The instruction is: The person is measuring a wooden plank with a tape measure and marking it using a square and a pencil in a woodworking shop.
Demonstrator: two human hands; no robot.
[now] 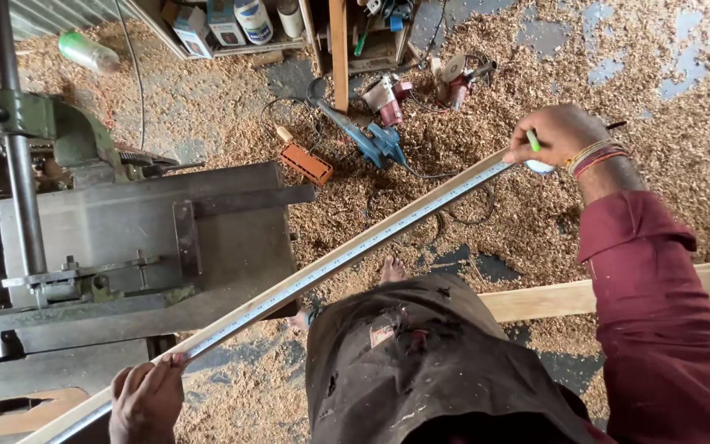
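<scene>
The person stood over a long wooden strip [289, 288] that ran from the near left up to the far right, with a measuring tape [388, 233] drawn flat along its top face. The left hand [148, 400], at the near left, had its fingers [176, 360] pressed together on the tape's end, pinning it to the wood. The right hand [559, 136], at the far right, was closed around the white tape case [540, 165], with a green pencil [532, 140] sticking up between the curled fingers (its tip was hidden, so where it pointed could not be told).

The strip hung in the air above a grey woodworking machine [125, 238] on the left and a floor thick with wood shavings [684, 107]. A paler plank [552, 298] lay crosswise behind the person's legs, and a blue power tool [375, 141] and an orange block [306, 164] sat on the floor farther off.

As a judgement, the step in hand was measuring along the strip, with the tape stretched and held at both ends. Marking a length would call for keeping the tape taut and flat while the pencil was brought down to the wood beside the right hand.
</scene>
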